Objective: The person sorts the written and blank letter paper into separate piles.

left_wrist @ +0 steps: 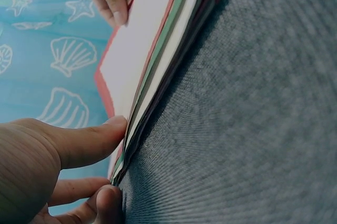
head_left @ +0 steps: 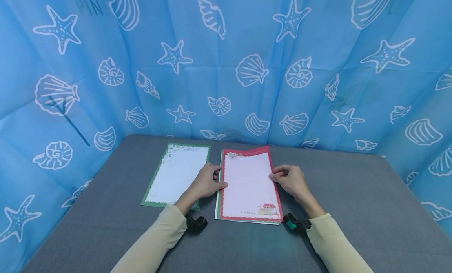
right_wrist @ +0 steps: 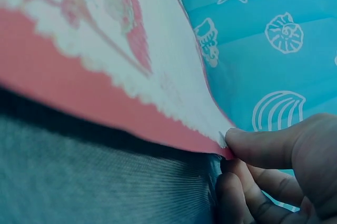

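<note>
A red-bordered sheet of letter paper (head_left: 248, 186) lies on top of a stack of sheets, with green and white edges showing at its left. My left hand (head_left: 205, 181) holds the stack's left edge, thumb over the top sheet and curled fingers at the side. At the opposite edge, my right hand (head_left: 291, 181) pinches the red sheet between thumb and fingers. The right wrist view shows the red border (right_wrist: 131, 124) bending up off the cloth near that pinch. Layered red, green and white edges of the stack (left_wrist: 168, 39) show in the left wrist view.
A green-bordered sheet (head_left: 176, 171) lies left of the stack, partly under the left forearm. Grey cloth (head_left: 335, 179) covers the table. Behind it hangs a blue curtain (head_left: 226, 77) with white shells and starfish. Each wrist wears a black band (head_left: 195, 224).
</note>
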Action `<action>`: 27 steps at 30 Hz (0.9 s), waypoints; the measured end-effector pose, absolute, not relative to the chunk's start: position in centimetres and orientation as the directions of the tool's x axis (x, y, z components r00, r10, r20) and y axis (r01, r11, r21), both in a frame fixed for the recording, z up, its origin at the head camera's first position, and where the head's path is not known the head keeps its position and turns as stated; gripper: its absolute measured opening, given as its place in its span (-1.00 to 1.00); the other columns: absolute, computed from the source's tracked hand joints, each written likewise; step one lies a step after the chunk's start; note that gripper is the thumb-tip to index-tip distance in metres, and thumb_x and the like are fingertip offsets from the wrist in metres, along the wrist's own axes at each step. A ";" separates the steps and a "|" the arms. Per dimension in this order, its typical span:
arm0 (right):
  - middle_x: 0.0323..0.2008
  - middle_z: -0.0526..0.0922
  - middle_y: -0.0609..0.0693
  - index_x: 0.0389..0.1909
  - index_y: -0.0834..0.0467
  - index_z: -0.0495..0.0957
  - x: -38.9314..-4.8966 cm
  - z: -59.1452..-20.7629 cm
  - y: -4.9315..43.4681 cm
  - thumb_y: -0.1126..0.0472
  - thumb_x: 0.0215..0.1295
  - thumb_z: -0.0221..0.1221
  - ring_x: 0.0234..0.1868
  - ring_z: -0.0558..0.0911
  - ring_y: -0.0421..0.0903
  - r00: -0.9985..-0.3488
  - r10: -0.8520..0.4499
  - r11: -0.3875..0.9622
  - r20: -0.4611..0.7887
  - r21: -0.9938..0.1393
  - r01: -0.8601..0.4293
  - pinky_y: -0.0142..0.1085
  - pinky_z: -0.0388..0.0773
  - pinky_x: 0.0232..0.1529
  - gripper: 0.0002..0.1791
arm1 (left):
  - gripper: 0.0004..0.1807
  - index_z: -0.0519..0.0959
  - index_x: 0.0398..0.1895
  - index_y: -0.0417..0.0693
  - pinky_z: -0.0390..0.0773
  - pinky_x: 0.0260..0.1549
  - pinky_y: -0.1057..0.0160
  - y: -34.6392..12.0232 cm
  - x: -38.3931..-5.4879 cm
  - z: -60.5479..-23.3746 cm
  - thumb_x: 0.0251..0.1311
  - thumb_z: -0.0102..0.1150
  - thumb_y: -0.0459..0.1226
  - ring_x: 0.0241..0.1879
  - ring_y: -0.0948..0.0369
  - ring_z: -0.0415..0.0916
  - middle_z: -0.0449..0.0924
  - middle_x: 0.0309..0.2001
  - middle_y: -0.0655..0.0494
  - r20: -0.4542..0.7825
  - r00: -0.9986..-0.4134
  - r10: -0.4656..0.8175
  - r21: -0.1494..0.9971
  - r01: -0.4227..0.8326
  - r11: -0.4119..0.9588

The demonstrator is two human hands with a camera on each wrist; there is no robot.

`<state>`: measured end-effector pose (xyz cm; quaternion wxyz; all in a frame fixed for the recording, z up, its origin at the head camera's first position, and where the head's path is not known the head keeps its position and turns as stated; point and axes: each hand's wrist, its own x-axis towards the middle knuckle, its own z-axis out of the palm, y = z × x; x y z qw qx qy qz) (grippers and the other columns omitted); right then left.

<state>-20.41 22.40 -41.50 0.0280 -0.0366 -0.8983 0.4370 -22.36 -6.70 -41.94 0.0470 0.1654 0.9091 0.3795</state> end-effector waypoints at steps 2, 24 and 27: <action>-0.33 0.67 0.11 -0.14 0.35 0.64 -20.4 -41.5 22.4 0.26 0.34 0.31 -0.36 0.59 -0.07 -0.996 0.090 0.614 0.020 -0.789 0.039 -0.30 0.51 -0.33 -0.78 | -0.33 0.47 0.31 -0.37 0.39 -0.30 0.19 -6.7 -22.4 -41.9 0.18 0.46 -0.24 -0.29 0.17 0.32 0.37 -0.22 0.02 0.039 -0.941 0.336 0.707 0.263 0.656; -0.31 0.67 -0.01 -0.01 0.46 0.52 -20.6 -39.5 24.7 0.22 0.43 0.26 -0.31 0.56 -0.11 -0.996 -0.085 0.258 0.004 -0.966 -0.025 -0.32 0.52 -0.23 -0.65 | -0.55 0.55 0.22 -0.28 0.63 -0.13 0.13 -6.6 -22.3 -41.6 0.29 0.35 -0.33 -0.18 0.14 0.58 0.60 -0.16 0.01 0.165 -0.957 0.236 0.854 0.259 0.451; -0.32 0.68 -0.06 0.00 0.44 0.52 -20.5 -39.1 25.0 0.19 0.42 0.27 -0.30 0.57 -0.10 -0.996 -0.086 0.244 0.003 -0.970 -0.023 -0.32 0.51 -0.24 -0.63 | -0.63 0.60 0.14 -0.28 0.65 -0.13 0.14 -6.6 -22.3 -41.3 0.31 0.32 -0.35 -0.17 0.13 0.62 0.64 -0.17 0.00 0.186 -0.956 0.228 0.880 0.265 0.394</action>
